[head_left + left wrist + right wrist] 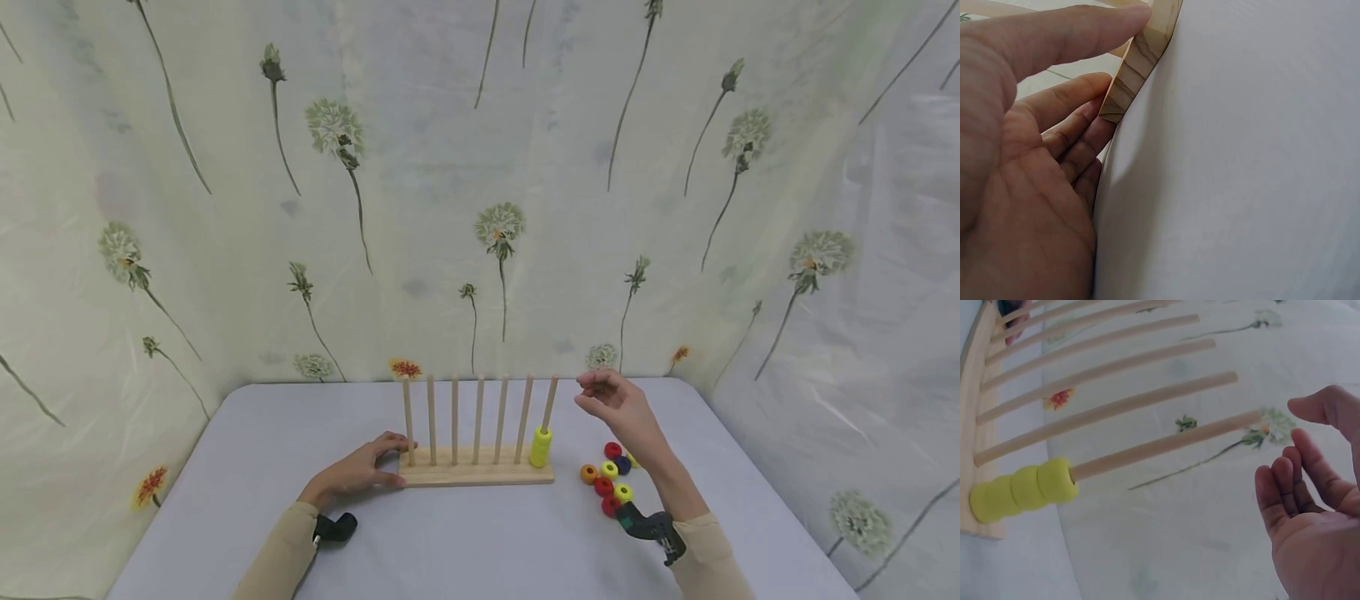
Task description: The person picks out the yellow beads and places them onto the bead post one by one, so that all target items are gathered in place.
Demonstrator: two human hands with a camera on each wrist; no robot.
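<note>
A wooden peg rack (480, 477) with several upright pegs stands on the table. My left hand (358, 468) holds its left end, the thumb on the front edge and the fingers behind, as the left wrist view shows at the base's corner (1138, 72). Several yellow beads (541, 447) are stacked on the rightmost peg; the right wrist view shows the same yellow beads (1025, 489) low against the base. Just right of that peg's top, my right hand (618, 404) is raised with loosely bent fingers and a gap between thumb and forefinger, nothing between them.
Loose beads lie on the table right of the rack, below my right forearm: red (603, 487), yellow (609, 471), orange (589, 474) and dark blue (622, 465). The forearm partly covers the group. A flower-print curtain (420, 208) hangs behind the white table (480, 550).
</note>
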